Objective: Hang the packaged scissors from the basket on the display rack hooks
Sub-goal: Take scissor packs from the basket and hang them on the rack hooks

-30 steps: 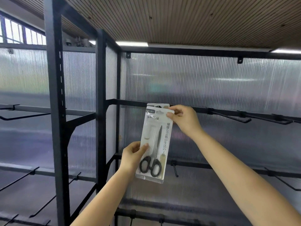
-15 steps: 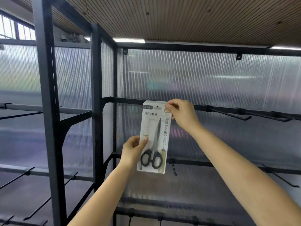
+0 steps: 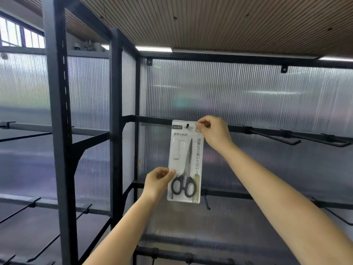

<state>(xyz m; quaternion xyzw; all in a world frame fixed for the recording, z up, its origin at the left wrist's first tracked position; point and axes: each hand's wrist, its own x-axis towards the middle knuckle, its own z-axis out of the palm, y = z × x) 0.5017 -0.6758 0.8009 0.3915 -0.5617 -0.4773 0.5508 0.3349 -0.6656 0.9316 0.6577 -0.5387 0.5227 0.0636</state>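
Right hand [image 3: 214,133] pinches the packaged scissors [image 3: 185,163] at the card's 1 o'clock corner; left hand [image 3: 157,181] pinches its 8 o'clock edge. Hook [image 3: 187,126] tip shows through the hang hole.

Two bare forearms show, no sleeve visible on either; the left hand [image 3: 157,181] and right hand [image 3: 214,131] are bare too, without gloves, rings or watch.
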